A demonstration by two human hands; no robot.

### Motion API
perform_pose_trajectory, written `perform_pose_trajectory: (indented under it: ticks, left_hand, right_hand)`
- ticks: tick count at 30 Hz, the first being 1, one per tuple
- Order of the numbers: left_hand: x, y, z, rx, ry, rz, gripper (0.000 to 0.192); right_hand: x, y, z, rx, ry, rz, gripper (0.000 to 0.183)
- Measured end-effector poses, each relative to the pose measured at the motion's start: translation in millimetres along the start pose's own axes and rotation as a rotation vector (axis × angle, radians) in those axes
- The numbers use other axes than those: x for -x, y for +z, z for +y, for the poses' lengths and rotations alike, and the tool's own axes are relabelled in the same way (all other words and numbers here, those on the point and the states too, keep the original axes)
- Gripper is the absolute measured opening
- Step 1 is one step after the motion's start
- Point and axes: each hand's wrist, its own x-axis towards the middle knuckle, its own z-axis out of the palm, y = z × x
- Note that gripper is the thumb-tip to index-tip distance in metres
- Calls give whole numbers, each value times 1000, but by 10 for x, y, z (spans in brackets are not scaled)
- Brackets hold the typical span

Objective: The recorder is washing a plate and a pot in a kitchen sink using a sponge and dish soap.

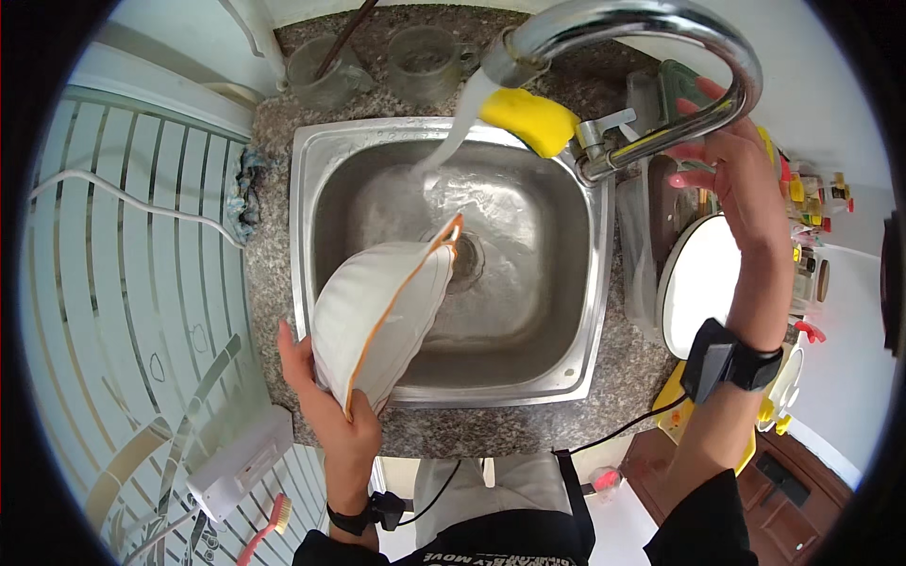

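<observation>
My left hand [340,417] grips a white ceramic bowl with an orange rim [375,304], thumb over the edge. The bowl is tilted on its side above the left part of the stainless steel sink [524,318]. Water [456,127] streams from the chrome faucet [637,25] into the basin, behind the bowl. My right hand [740,159] is raised beside the curved faucet neck, fingers apart and partly hidden by it. The tap lever [614,122] lies just left of those fingers. A yellow sponge [531,117] rests on the sink's back rim.
Two glass mugs [423,67] stand behind the sink, the left one holding a brown stick. A white oval dish [701,286] and clear containers [637,262] line the right side. A crumpled cloth [244,198] lies at the counter's left edge. Cords hang from both wristbands.
</observation>
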Motion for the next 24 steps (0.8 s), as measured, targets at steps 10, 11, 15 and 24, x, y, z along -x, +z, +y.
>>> perform_pose_trajectory:
  ticks: [10,11,15,24]
  left_hand:
    - [38,-78,-31,-26,107,64,91]
    - [52,-104,-40,-44,94,81,91]
    - [84,-157,-30,-66,89,101,90]
    - [241,-265,-132,-124,190,150,86]
  right_hand:
    - [-428,-116,278,-51,140,-236,53]
    - [-472,-133,319,-77,131,-257,50]
    - [-507,-125,256,0,93,-301,45]
    - [-452,-98,219,-146,115,-428,48]
